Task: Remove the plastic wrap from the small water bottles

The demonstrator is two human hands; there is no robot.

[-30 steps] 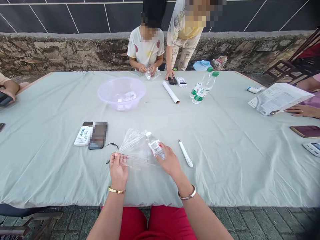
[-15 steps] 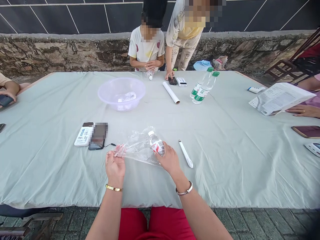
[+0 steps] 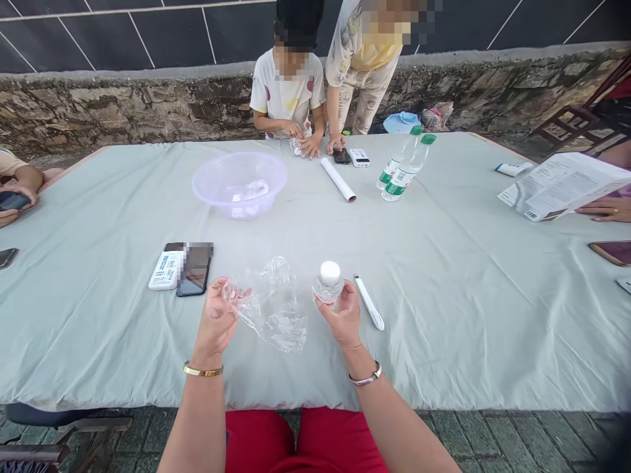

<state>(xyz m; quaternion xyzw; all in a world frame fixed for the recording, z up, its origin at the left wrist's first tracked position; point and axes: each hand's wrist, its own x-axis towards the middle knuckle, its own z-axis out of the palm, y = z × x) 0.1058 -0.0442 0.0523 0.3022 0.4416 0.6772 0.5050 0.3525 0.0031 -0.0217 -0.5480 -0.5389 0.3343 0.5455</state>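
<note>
Fingers of my right hand [image 3: 344, 316] wrap the small bottle [image 3: 327, 284] upright, palm up. Left hand [image 3: 215, 320] pinches the clear plastic bag [image 3: 276, 312]. Bottle label hidden.

We take the purple basin [image 3: 240, 184] as reference. Between it and our hands the bench [image 3: 444, 276] cloth lies bare. Nearer and to its left, a phone [image 3: 194, 270] and white device [image 3: 165, 270] block passage. Nearer and to its right lies a white pen [image 3: 369, 302]; directly right, a paper roll [image 3: 338, 180] and two bottles [image 3: 401, 169].

The left hand [image 3: 215, 322] pinches a crumpled plastic sheet [image 3: 276, 312] while the right hand [image 3: 344, 317] holds a small bottle [image 3: 327, 284] upright.
</note>
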